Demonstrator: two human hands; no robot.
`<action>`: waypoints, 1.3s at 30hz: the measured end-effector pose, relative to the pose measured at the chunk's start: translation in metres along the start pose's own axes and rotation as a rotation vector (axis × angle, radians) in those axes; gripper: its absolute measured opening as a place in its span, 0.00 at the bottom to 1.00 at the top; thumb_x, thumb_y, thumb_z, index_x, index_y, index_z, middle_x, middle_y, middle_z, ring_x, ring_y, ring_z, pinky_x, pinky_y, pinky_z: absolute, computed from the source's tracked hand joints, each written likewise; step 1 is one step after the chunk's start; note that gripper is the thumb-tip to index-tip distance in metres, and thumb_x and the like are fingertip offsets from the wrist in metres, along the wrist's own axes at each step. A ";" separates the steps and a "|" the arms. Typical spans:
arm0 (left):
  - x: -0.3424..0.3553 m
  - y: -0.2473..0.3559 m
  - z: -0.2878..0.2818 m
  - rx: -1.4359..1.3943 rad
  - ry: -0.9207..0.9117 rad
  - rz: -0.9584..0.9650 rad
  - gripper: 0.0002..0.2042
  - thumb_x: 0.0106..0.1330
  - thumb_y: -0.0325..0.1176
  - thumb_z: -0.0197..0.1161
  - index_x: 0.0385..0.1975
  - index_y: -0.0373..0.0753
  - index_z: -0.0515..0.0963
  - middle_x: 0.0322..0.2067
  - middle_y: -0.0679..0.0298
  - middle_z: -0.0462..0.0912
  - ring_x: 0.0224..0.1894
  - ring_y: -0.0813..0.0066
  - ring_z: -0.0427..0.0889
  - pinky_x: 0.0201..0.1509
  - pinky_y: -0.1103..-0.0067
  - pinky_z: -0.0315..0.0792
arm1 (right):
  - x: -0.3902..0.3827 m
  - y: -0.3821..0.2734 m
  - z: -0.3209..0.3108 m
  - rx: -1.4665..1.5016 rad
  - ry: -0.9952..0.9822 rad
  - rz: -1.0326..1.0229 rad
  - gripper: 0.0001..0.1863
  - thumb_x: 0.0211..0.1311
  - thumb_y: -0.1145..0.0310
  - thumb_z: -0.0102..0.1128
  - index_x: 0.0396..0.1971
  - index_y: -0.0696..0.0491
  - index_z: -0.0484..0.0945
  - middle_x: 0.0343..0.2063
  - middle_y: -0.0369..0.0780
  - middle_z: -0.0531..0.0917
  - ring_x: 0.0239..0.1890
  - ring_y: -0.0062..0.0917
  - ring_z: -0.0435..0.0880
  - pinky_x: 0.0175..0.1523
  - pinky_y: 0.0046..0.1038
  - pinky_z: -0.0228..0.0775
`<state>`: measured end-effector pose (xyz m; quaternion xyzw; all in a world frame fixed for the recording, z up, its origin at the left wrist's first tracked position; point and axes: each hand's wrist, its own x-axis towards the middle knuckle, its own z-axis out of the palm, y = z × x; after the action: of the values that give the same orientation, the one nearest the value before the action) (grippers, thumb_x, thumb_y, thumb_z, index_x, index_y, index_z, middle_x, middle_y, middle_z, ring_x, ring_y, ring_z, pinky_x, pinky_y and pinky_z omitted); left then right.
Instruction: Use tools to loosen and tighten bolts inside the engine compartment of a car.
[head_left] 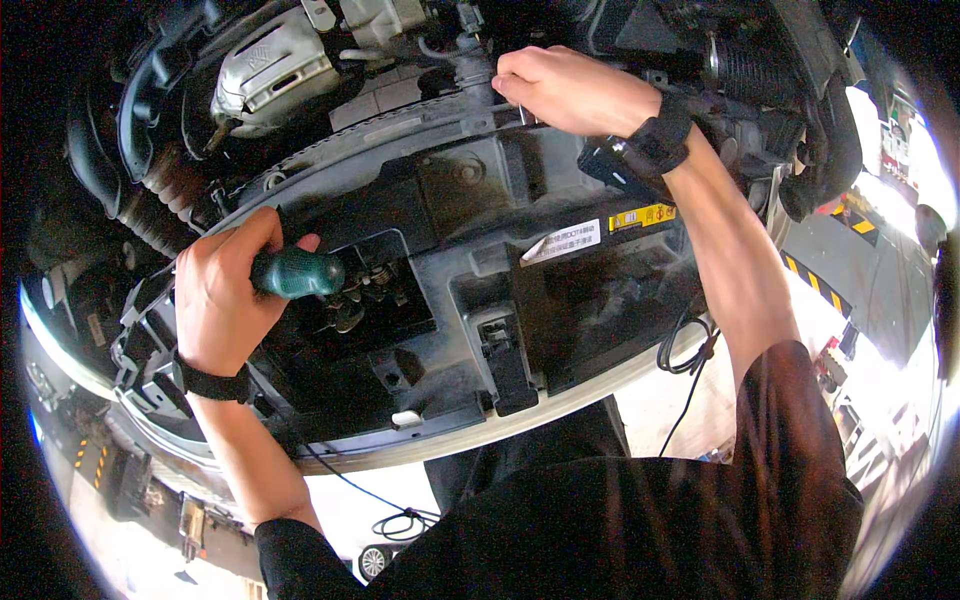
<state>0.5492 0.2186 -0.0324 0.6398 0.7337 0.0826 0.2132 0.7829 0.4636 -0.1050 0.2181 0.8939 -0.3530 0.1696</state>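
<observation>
My left hand (pixel 222 290) is wrapped round a green handle (pixel 305 274) shaped like a screwdriver's. The handle's rounded end points to the right; any shaft is hidden by the hand. It is held over the left part of a black plastic front panel (pixel 560 175) in a car's engine bay, beside a square opening (pixel 400 290) with dark metal parts inside. Farther off and to the right, my right hand (pixel 575 90) is closed at the panel's far edge, near a grey fitting (pixel 470 68). A small shiny bit shows below its fingers; what they grip is hidden.
A silver heat shield (pixel 275 75) sits at the far left, a ribbed black hose (pixel 750 65) at the far right. White and yellow labels (pixel 640 217) are stuck on the panel. A black cable (pixel 685 365) hangs over the near edge. Yellow-black floor stripes (pixel 815 285) lie outside.
</observation>
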 end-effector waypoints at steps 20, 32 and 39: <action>-0.001 -0.002 -0.002 0.012 -0.006 0.015 0.17 0.57 0.42 0.70 0.21 0.40 0.70 0.15 0.58 0.73 0.20 0.53 0.76 0.25 0.67 0.68 | 0.000 0.017 0.003 0.027 0.007 0.041 0.18 0.71 0.59 0.43 0.31 0.60 0.74 0.20 0.47 0.76 0.27 0.40 0.78 0.35 0.37 0.69; 0.000 -0.002 -0.001 0.016 -0.021 0.014 0.17 0.58 0.43 0.69 0.21 0.40 0.70 0.15 0.57 0.73 0.20 0.52 0.76 0.25 0.66 0.69 | 0.003 0.007 0.007 0.000 0.011 0.014 0.18 0.71 0.59 0.43 0.30 0.60 0.72 0.21 0.47 0.76 0.29 0.42 0.78 0.37 0.38 0.68; -0.002 -0.002 -0.002 0.019 -0.020 0.000 0.17 0.57 0.43 0.69 0.21 0.40 0.70 0.15 0.57 0.73 0.20 0.52 0.76 0.25 0.66 0.68 | 0.001 -0.005 -0.001 -0.086 -0.004 -0.067 0.19 0.67 0.63 0.43 0.32 0.64 0.77 0.31 0.55 0.82 0.39 0.51 0.82 0.46 0.46 0.72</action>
<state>0.5469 0.2169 -0.0312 0.6428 0.7322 0.0691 0.2143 0.7792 0.4609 -0.1023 0.1798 0.9147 -0.3202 0.1687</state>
